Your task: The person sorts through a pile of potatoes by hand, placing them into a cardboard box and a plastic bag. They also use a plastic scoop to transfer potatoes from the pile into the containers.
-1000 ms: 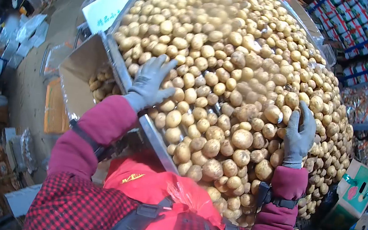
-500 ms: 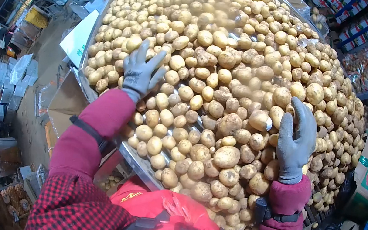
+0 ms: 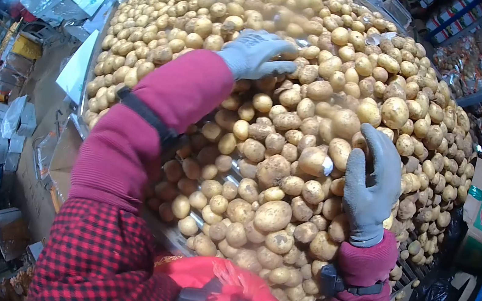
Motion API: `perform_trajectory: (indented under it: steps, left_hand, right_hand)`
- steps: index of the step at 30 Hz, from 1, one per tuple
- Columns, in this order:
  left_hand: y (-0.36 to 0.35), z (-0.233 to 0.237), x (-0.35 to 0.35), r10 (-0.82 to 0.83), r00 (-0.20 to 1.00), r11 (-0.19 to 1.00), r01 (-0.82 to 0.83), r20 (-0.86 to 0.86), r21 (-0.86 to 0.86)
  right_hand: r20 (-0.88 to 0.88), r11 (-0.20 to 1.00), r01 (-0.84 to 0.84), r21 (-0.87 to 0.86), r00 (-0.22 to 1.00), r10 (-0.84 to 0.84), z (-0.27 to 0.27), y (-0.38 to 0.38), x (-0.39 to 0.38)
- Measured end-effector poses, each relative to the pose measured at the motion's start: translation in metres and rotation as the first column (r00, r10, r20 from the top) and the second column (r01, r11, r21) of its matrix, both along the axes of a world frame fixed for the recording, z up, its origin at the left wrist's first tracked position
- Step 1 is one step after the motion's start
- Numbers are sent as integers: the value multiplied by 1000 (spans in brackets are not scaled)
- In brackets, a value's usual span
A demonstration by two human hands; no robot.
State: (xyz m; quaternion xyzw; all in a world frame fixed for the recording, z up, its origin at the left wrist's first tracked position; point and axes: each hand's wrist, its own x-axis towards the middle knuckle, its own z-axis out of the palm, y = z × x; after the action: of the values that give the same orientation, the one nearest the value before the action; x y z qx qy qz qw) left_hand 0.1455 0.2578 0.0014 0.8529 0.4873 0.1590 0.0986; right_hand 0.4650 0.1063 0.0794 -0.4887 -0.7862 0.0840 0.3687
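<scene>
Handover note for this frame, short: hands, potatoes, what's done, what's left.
Left hand: gloved, open, palm down on the far part of the potato heap.
Right hand: gloved, open, fingers laid against the heap's right side.
The heap fills the metal table; a cardboard box sits below its left edge.
Done: neither hand has a potato picked up.
Left: every potato in view lies on the heap.
</scene>
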Motion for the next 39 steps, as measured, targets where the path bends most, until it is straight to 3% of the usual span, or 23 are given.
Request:
perform_trajectory:
  steps: [1, 3, 4, 5, 8, 9, 11, 14, 18, 21, 27, 29, 31, 33, 38, 39]
  left_hand:
    - [9, -8, 13, 17, 994, 999, -12, 109, -42]
    - [22, -12, 29, 169, 984, 985, -170, -62, -18]
    - [19, -9, 28, 140, 989, 986, -143, -47, -84]
    - [11, -8, 26, 108, 982, 987, -124, -155, -98]
    - [-32, -10, 12, 114, 962, 993, -108, -247, 37]
    - [-46, -2, 13, 99, 941, 995, -102, -325, 7]
    - [-74, -3, 5, 146, 977, 989, -142, -156, 40]
    - [-110, 3, -10, 169, 966, 985, -170, -197, 12]
    - [-164, -22, -50, 241, 954, 918, -165, -177, 361]
    - [-155, -25, -57, 345, 933, 882, -286, -101, 374]
    - [-127, -9, -75, 522, 783, 838, -396, -338, 375]
    - [-138, -1, -57, 506, 852, 777, -382, -134, 501]
    - [-155, 12, -24, 215, 976, 938, -193, -46, 286]
    - [-168, -6, 5, 36, 976, 984, 4, -217, 181]
    - [-129, -5, 16, 182, 975, 983, -179, -125, 29]
    - [-120, -3, 18, 200, 950, 979, -185, -238, 84]
  right_hand:
    - [11, 1000, 10, 4, 1000, -10, 0, 2, 0]
    - [5, 1000, 8, 11, 1000, -8, -2, 2, 1]
    - [-5, 1000, 4, 11, 1000, -4, -1, 2, 0]
    - [2, 1000, 2, 0, 1000, -2, -1, 1, 2]
    - [10, 1000, 14, -7, 1000, -14, -1, 1, 0]
    - [-9, 1000, 6, -4, 1000, -6, -2, 2, 0]
    - [-31, 1000, -5, -8, 1000, 5, -2, 2, 1]
    - [3, 1000, -12, 0, 1000, 12, -1, 2, 3]
    - [0, 1000, -2, -12, 1000, 2, -3, 0, 5]
    - [10, 1000, -4, -1, 1000, 4, -3, 1, 5]
    - [-38, 1000, -16, 16, 999, 17, -6, 1, 8]
    - [-53, 999, 3, 33, 999, -1, -6, 2, 8]
    - [-37, 999, -22, 23, 999, 23, -5, 3, 9]
    - [-60, 1000, -10, 13, 998, 11, -4, 2, 7]
    - [-83, 1000, -28, 7, 996, 28, -6, 2, 9]
    - [-83, 999, -43, 6, 996, 43, -6, 0, 8]
